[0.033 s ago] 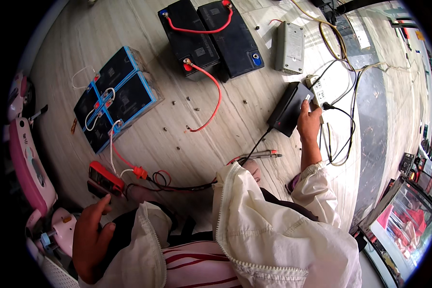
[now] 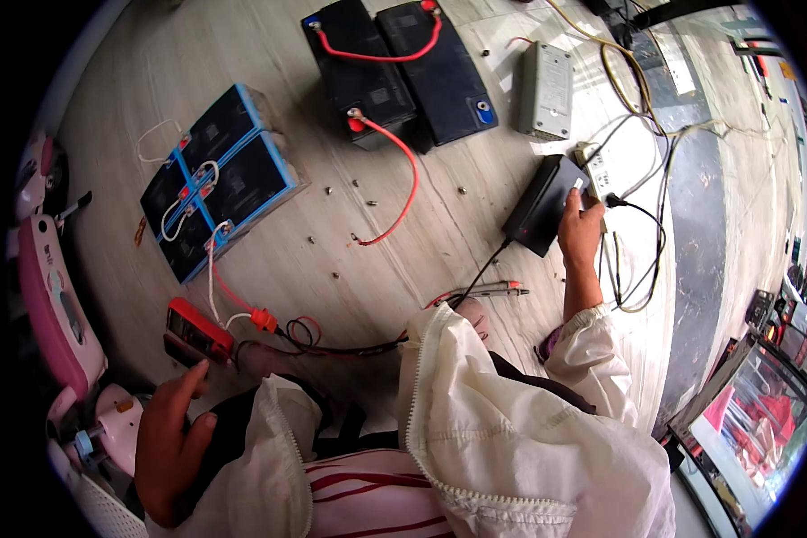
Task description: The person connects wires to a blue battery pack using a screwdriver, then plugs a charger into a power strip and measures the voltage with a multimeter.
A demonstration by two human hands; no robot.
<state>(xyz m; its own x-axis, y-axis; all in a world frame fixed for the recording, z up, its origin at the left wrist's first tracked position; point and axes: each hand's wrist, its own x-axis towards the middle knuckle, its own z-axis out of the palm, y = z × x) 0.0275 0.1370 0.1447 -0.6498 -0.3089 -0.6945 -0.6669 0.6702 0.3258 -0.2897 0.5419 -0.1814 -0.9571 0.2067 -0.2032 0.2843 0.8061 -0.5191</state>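
Observation:
My right hand (image 2: 581,235) grips the right edge of a black charger (image 2: 543,203), which has a small light on it and lies beside a white power strip (image 2: 594,172). Down at the lower left, my left hand (image 2: 172,439) is held with its thumb and fingers apart, holding nothing. Just beyond it a red multimeter (image 2: 197,330) lies tilted on the floor. An orange connector (image 2: 263,320) joins leads from a pack of blue-edged batteries (image 2: 220,179). Test probes (image 2: 493,289) with red and black leads rest near my foot.
Two large black batteries (image 2: 394,81) with red cables (image 2: 412,184) stand at the far middle. A grey metal box (image 2: 545,90) is right of them. Several small nuts (image 2: 372,203) lie scattered about. Cables (image 2: 659,215) loop at right; a pink ride-on toy (image 2: 58,309) stands at left.

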